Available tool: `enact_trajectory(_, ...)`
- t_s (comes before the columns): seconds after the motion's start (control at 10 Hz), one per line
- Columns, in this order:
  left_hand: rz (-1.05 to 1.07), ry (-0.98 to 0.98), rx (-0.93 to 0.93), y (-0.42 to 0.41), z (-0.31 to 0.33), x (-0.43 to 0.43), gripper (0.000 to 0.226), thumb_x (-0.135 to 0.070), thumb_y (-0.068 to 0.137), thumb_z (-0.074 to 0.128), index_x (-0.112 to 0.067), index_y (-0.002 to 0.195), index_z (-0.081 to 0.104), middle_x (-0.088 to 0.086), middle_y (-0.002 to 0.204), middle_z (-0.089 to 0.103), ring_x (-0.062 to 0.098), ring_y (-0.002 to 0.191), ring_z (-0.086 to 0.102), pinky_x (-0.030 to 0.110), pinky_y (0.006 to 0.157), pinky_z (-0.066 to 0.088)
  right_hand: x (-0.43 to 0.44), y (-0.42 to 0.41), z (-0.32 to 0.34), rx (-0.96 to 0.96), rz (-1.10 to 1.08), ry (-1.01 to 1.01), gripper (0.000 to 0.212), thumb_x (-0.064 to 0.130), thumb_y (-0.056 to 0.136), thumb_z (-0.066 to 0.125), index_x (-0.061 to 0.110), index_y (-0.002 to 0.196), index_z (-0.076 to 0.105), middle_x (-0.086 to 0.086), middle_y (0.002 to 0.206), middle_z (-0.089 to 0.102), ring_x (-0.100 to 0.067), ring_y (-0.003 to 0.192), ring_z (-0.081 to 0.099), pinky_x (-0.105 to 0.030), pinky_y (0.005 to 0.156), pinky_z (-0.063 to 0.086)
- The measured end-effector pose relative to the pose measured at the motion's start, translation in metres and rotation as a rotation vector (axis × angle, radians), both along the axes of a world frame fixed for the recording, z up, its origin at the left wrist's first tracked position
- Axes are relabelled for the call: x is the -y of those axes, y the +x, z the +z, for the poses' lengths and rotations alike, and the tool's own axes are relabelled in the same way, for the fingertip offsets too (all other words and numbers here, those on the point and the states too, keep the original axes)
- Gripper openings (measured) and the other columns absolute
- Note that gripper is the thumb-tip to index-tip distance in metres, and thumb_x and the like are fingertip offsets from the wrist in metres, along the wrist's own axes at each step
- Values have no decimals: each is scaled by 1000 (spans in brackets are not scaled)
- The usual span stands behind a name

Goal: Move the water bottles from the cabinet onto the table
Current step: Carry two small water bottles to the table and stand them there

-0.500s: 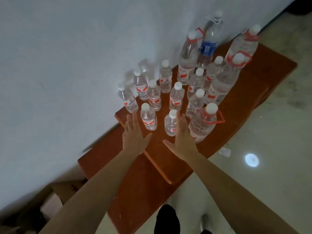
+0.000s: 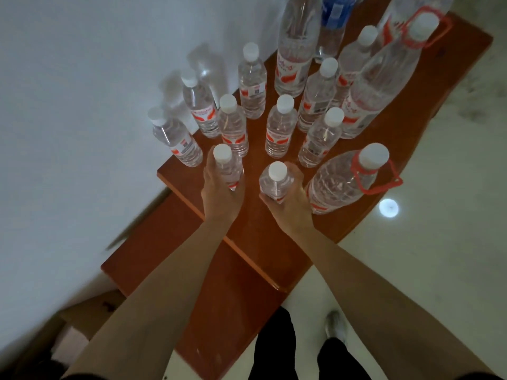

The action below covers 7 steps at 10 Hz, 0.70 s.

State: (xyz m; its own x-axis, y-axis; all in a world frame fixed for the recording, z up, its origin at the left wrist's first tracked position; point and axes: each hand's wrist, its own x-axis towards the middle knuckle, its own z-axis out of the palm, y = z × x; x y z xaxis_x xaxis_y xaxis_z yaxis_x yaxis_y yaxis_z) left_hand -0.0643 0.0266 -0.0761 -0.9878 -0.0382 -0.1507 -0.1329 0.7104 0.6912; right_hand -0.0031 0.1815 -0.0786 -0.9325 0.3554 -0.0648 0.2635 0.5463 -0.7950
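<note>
Both hands grasping.
Left hand grips a small clear white-capped water bottle; right hand grips a second bottle, beside the red-handled clear jug.

You're in a plain indoor room, home or office unclear: bare white wall, glossy pale floor, wooden desk crowded with water bottles, cardboard box.

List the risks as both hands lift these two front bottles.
1. The right hand grips the right small bottle right beside the large red-handled bottle; a sideways lift could bump it toward the edge of the cabinet.
2. The left hand grips the left small bottle just ahead of a packed neighbour bottle; tilting it back might topple that row.
</note>
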Motion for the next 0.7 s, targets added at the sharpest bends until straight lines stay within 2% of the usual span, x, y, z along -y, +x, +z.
enact_trajectory(0.1,-50,14,-67,7,19,7,84,-26,91,75,-15,156,23,14,152,45,34,133,50,48,106,44,-1,15,2,34,24,28,84,27,82,82,21,147,29,-6,145,50,-23,132,50,-28,100,46)
enact_trajectory(0.2,-108,-52,-54,24,38,25,85,-25,91,75,-18,156,22,16,148,47,39,127,54,50,98,48,-5,43,22,65,107,70,82,27,84,81,18,150,32,-5,147,48,-22,135,47,-31,106,44)
enact_trajectory(0.3,-159,-148,-94,45,54,42,86,-26,90,76,-20,155,20,20,141,50,43,113,62,50,83,55,-12,70,31,64,183,113,87,31,85,79,24,153,24,-4,150,44,-22,139,44,-38,110,43)
enact_trajectory(0.4,-221,-208,-116,62,75,47,90,-26,89,77,-19,156,17,24,137,51,44,104,67,51,74,61,-20,93,54,89,264,162,90,37,88,75,36,154,14,-3,156,37,-26,141,43,-47,109,46)
enact_trajectory(0.5,-275,-242,-159,84,102,38,91,-24,88,77,-20,155,15,28,133,52,47,100,68,51,71,59,-33,123,77,99,298,209,92,37,88,74,42,152,8,-3,155,36,-29,136,48,-52,105,49)
enact_trajectory(0.7,-454,-261,-278,149,166,-22,84,-25,88,77,-16,151,22,28,123,55,44,85,69,46,59,57,-89,222,139,80,177,449,101,32,87,73,46,152,-3,-5,125,50,-25,107,57,-45,91,54)
